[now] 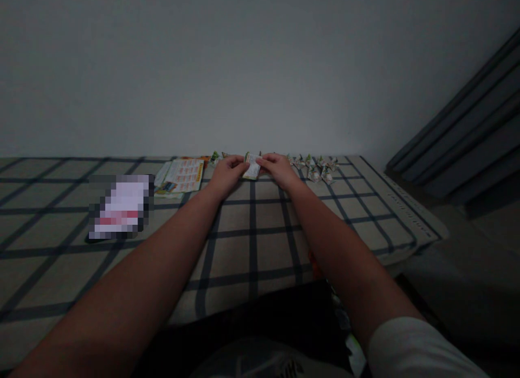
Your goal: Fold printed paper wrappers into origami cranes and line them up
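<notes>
Between my two hands is a small folded piece of printed paper (252,167), white with a green-yellow edge. My left hand (229,172) pinches its left side between thumb and fingers. On the opposite side, my right hand (278,167) grips the upper right edge, thumb on top. Folded paper shapes (320,168) with points, made of similar printed paper, lie in a cluster just right of my right hand. Another folded shape (214,157) shows partly behind my left hand. Printed sheets (183,175) lie in a pile to the left.
A phone (122,204) with a lit, blurred screen lies at the left. The checked cloth (268,248) covers the surface up to the pale wall (260,69). A dark curtain (467,107) hangs at the right, beyond the cloth's edge.
</notes>
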{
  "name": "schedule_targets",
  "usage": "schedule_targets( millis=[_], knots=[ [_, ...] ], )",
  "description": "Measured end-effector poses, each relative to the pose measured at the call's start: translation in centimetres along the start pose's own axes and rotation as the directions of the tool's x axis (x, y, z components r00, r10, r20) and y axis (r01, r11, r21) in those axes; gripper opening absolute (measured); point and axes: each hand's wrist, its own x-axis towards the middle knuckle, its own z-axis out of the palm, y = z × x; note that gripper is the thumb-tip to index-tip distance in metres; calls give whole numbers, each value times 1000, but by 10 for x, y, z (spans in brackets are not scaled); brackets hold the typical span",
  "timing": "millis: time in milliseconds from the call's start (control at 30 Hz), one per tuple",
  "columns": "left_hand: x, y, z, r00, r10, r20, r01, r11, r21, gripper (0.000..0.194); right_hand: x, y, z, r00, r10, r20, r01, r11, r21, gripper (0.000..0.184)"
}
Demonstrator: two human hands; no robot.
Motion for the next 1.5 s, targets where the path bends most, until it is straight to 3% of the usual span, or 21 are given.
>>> schedule_targets(
  millis=[133,400,800,1033,1267,1500],
  knots=[
    [-1,2,1,1000,16,1,-16,999,-32,33,-1,0,0,1000,-13,26,13,999,-32,26],
    [-2,6,-1,997,44,-64,-45,999,-6,37,-3,-3,7,997,67,36,-73,978,194,29],
    [-4,8,-2,999,26,-39,-26,1000,2,40,-5,-9,5,999,49,-19,-46,992,117,18],
    [0,-1,0,998,21,-62,-23,999,-26,42,-2,-4,5,999,45,-27,-41,987,156,20],
    [-1,5,0,994,-4,-107,-9,992,-127,43,-2,-1,8,997,73,19,-76,967,244,25],
    [0,1,3,998,-60,-8,58,986,-159,36,1,2,6,994,80,-79,-63,978,200,18]
  ],
)
